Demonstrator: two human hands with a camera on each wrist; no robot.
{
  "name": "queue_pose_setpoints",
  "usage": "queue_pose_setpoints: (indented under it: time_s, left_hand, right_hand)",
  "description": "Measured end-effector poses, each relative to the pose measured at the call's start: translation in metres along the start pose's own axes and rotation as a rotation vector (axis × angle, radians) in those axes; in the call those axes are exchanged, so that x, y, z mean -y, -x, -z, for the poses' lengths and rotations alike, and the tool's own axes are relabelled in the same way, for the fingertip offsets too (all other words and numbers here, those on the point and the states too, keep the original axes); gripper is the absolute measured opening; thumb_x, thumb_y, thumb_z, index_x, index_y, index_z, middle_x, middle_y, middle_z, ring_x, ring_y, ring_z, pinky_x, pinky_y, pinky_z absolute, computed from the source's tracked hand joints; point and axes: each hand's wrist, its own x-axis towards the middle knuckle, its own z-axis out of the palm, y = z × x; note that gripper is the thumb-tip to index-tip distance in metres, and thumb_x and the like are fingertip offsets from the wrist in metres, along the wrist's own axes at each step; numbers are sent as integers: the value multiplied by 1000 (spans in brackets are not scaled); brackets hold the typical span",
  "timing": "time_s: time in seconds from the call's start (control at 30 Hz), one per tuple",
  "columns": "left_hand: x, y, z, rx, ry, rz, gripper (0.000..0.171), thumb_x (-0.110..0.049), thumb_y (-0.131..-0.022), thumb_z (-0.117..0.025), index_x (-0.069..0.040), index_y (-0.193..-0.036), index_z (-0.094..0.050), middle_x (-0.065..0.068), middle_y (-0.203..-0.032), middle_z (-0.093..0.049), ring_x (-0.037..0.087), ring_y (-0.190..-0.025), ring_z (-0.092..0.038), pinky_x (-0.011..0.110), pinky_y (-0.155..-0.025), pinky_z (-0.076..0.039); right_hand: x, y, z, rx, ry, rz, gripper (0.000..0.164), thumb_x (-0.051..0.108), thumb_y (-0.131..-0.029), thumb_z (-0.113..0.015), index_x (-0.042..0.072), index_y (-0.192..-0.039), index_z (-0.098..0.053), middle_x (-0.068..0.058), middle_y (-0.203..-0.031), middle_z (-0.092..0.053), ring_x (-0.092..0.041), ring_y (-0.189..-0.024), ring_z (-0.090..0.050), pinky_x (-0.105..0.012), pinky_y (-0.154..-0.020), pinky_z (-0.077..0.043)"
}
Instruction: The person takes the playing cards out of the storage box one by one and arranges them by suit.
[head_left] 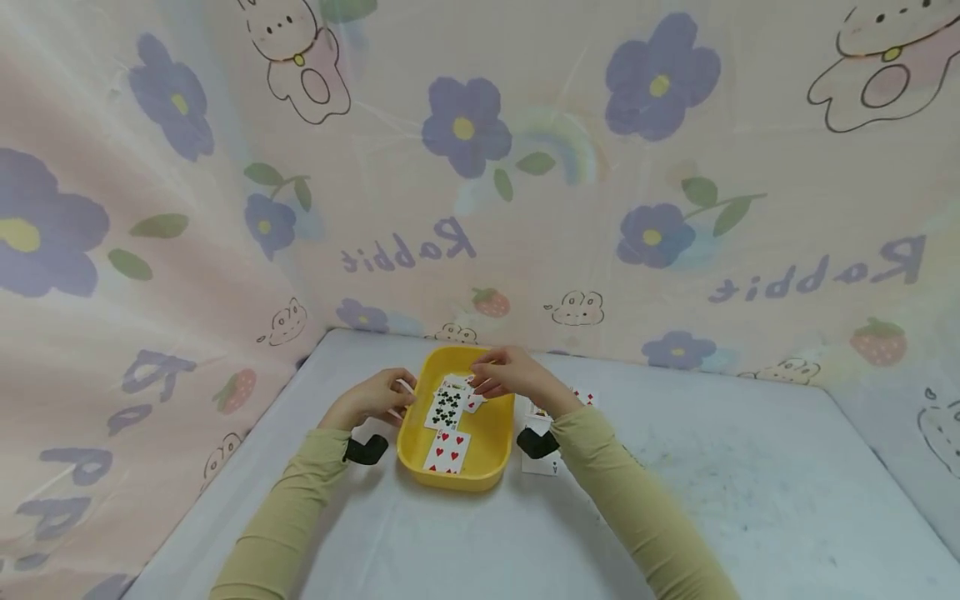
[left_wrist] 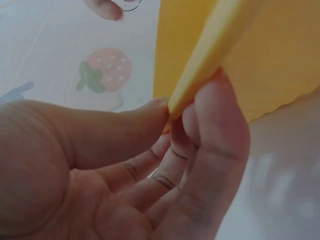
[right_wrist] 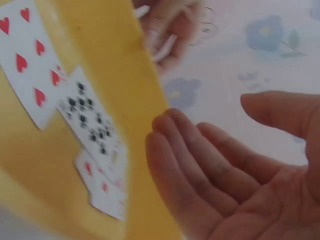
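Note:
A yellow plastic tray [head_left: 491, 454] lies on the table between the two hands. My left hand [head_left: 375, 396] pinches its left rim, thumb on one side and fingers on the other, as the left wrist view shows close up. Over the tray's far right part is my right hand [head_left: 522, 377]; in the right wrist view its palm faces up with the fingers extended and nothing in them. Inside the tray, a hearts card [head_left: 447, 451] is nearest the body. A clubs card [head_left: 447, 409] overlaps other cards behind it, including a red-marked card [right_wrist: 102, 187].
Several more playing cards lie on the table right of the tray, among them a face-up card [head_left: 542, 464] and a diamonds card [head_left: 585, 397], partly hidden by the right wrist. A printed curtain [head_left: 525, 217] rises behind the table's back edge and along the left side.

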Motion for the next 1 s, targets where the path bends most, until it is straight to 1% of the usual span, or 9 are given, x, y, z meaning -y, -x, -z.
queue_pose_setpoints:
  time_s: [0.1,0.2,0.3,0.4,0.53,0.67,0.8,0.93,1.0]
  left_hand:
    - [-1,0,1,1,1,-4,23,-4,-97,-54,1,-118,-48,15,-92,-58,21,-72,-59,35,-61,-58]
    - [-2,0,2,-4,4,-7,22,-4,-96,-54,1,-118,-49,15,-92,-58,22,-72,-59,35,-61,-58]
    - [-1,2,1,3,10,-5,23,-4,-97,-53,1,-118,-48,15,-92,-58,21,-73,-60,35,-62,-58]
    - [0,2,0,6,17,-3,23,-4,-97,-53,1,-118,-48,15,-92,-58,21,-73,-60,35,-61,-58]
    - [2,2,0,6,25,-6,22,-4,-97,-53,1,-118,-48,15,-92,-59,21,-73,-60,35,-61,-58]
    - [3,2,1,17,29,-11,21,-4,-97,-53,1,-117,-48,16,-93,-59,22,-73,-60,36,-62,-58]
    - [3,2,1,23,25,-1,22,-5,-97,-53,1,-118,-48,17,-94,-59,22,-74,-60,36,-62,-58]
    - [3,2,0,18,18,3,22,-4,-97,-52,2,-118,-48,16,-93,-59,22,-74,-60,35,-62,-58]
    - [2,2,0,12,19,10,21,-4,-97,-53,1,-117,-48,16,-92,-58,22,-74,-60,35,-62,-58]
  right_hand:
    - [-7,-11,-14,51,15,-33,33,19,-97,-56,-7,-118,-59,-22,-100,-68,-38,-97,-64,-43,-82,-54]
    - [-13,-19,-26,92,67,-75,35,21,-97,-57,-8,-116,-61,-22,-99,-69,-35,-92,-66,-40,-80,-55]
    - [-20,-23,-34,104,126,-133,37,24,-96,-59,-8,-113,-62,-20,-94,-69,-31,-86,-68,-36,-76,-57]
    - [-24,-24,-39,85,154,-182,37,26,-94,-61,-8,-110,-62,-20,-91,-69,-31,-83,-68,-37,-75,-57]
    - [-24,-24,-43,66,205,-200,39,29,-93,-62,-7,-104,-63,-21,-89,-69,-34,-83,-68,-40,-76,-57]
    - [-23,-24,-48,107,217,-232,41,34,-91,-63,-6,-101,-66,-20,-90,-70,-34,-85,-68,-41,-76,-56]
    - [-23,-25,-53,153,225,-257,42,35,-91,-63,-6,-101,-66,-19,-92,-70,-33,-86,-67,-40,-76,-56]
    - [-23,-27,-54,155,271,-252,37,32,-91,-64,-4,-99,-68,-19,-91,-69,-30,-80,-66,-39,-75,-56]
    - [-23,-28,-54,159,312,-233,31,29,-90,-66,-1,-97,-70,-16,-86,-68,-25,-74,-64,-35,-71,-56]
